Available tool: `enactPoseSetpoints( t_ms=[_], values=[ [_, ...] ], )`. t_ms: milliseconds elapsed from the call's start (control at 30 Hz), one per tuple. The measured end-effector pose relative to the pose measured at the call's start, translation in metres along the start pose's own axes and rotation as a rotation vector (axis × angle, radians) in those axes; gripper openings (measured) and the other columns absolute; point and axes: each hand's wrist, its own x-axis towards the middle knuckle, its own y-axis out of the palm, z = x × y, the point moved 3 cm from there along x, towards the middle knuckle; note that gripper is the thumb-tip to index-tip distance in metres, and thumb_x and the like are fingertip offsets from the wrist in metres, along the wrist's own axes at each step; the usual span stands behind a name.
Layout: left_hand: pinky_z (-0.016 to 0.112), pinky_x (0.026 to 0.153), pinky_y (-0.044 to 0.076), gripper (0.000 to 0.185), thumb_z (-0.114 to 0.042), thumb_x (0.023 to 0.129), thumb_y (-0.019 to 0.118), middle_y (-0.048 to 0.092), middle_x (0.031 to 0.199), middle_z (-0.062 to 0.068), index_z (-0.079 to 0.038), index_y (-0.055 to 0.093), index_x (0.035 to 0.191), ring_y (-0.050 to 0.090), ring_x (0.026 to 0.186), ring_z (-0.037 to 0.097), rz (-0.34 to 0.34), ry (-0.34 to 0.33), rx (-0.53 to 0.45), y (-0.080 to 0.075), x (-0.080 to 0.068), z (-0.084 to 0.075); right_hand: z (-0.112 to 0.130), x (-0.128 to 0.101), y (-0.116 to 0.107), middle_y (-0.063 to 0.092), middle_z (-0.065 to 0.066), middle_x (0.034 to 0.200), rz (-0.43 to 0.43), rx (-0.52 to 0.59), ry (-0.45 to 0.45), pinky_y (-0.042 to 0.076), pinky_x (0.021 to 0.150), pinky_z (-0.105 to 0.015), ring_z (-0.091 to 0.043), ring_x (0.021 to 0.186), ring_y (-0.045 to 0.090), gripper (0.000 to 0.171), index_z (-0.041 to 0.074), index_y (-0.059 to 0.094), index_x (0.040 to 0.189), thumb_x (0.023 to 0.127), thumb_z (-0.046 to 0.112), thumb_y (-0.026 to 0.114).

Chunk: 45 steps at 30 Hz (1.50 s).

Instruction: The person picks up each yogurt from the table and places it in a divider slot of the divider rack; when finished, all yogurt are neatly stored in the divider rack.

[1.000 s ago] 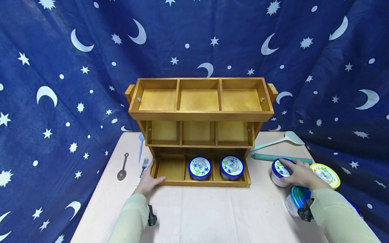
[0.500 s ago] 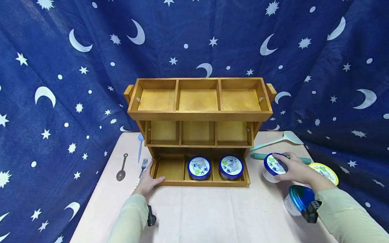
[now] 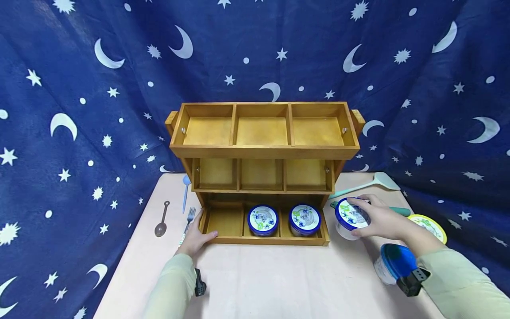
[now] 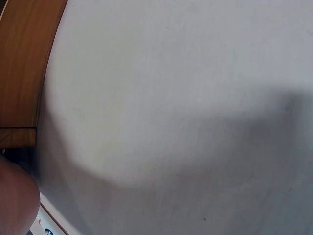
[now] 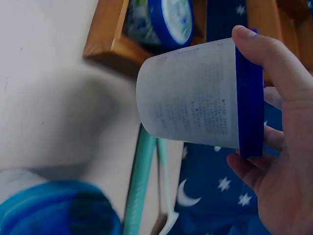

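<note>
My right hand (image 3: 378, 218) holds a white plastic tub (image 3: 347, 232) by its blue-rimmed lid, fingers and thumb around the edge. In the right wrist view the tub (image 5: 190, 95) is raised off the table and lies sideways in the picture, small print on its wall. To its left stands a three-tier wooden shelf (image 3: 263, 153). My left hand (image 3: 194, 237) grips the shelf's lower left front corner, thumb along the front board. Two similar blue-lidded tubs, one in the middle compartment (image 3: 262, 220) and one in the right compartment (image 3: 304, 219), sit on the bottom tier.
A blue-topped tub (image 3: 392, 261) stands under my right forearm, with a yellow-rimmed tub (image 3: 429, 227) beyond. A green rod (image 3: 399, 211) and a pale green spatula (image 3: 382, 180) lie behind. Left are a brown spoon (image 3: 161, 228), a blue spoon (image 3: 186, 188) and a fork (image 3: 191, 215).
My right hand has lifted the blue-lidded tub and carried it left toward the shelf, away from the other tubs. My left hand has stayed at the shelf corner.
</note>
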Motion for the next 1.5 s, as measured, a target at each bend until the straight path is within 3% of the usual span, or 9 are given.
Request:
enactPoseSetpoints(
  t_ms=[200, 567, 867, 1233, 1500],
  values=[
    [0.060, 0.106, 0.021, 0.103, -0.039, 0.074, 0.078, 0.021, 0.150, 0.025, -0.017, 0.013, 0.151, 0.021, 0.134, 0.045, -0.003, 0.009, 0.006, 0.007, 0.001, -0.002, 0.023, -0.001, -0.003, 0.033, -0.023, 0.132, -0.015, -0.006, -0.076, 0.044, 0.082, -0.060, -0.041, 0.113, 0.039, 0.094, 0.013, 0.042, 0.139, 0.065, 0.059, 0.076],
    [0.059, 0.106, 0.021, 0.099, -0.037, 0.076, 0.076, 0.021, 0.150, 0.024, -0.018, 0.014, 0.151, 0.021, 0.135, 0.044, -0.008, 0.006, 0.002, 0.000, -0.002, -0.004, 0.074, 0.018, 0.012, 0.037, -0.019, 0.132, -0.046, 0.058, -0.292, 0.044, 0.084, -0.055, -0.037, 0.114, 0.041, 0.088, 0.015, 0.047, 0.137, 0.064, 0.051, 0.080],
    [0.060, 0.106, 0.021, 0.100, -0.037, 0.076, 0.076, 0.020, 0.150, 0.025, -0.019, 0.013, 0.151, 0.021, 0.134, 0.045, -0.001, 0.006, 0.010, 0.001, -0.002, -0.003, 0.108, 0.033, 0.025, 0.036, -0.013, 0.136, 0.001, 0.074, -0.329, 0.044, 0.088, -0.054, -0.034, 0.120, 0.037, 0.087, 0.018, 0.046, 0.138, 0.065, 0.047, 0.081],
    [0.060, 0.106, 0.021, 0.101, -0.037, 0.075, 0.077, 0.020, 0.149, 0.026, -0.017, 0.013, 0.151, 0.020, 0.134, 0.046, -0.009, 0.009, 0.009, 0.000, 0.000, -0.001, 0.162, 0.060, 0.042, 0.033, -0.008, 0.141, 0.031, 0.140, -0.414, 0.043, 0.092, -0.045, -0.026, 0.124, 0.034, 0.088, 0.022, 0.042, 0.141, 0.066, 0.047, 0.080],
    [0.060, 0.106, 0.020, 0.104, -0.042, 0.073, 0.078, 0.019, 0.150, 0.024, -0.019, 0.012, 0.151, 0.019, 0.135, 0.045, 0.002, 0.000, 0.016, 0.001, 0.001, 0.002, 0.192, 0.078, 0.061, 0.029, -0.011, 0.145, -0.023, 0.208, -0.457, 0.041, 0.095, -0.046, -0.029, 0.128, 0.030, 0.084, 0.022, 0.044, 0.139, 0.068, 0.048, 0.080]
  ],
)
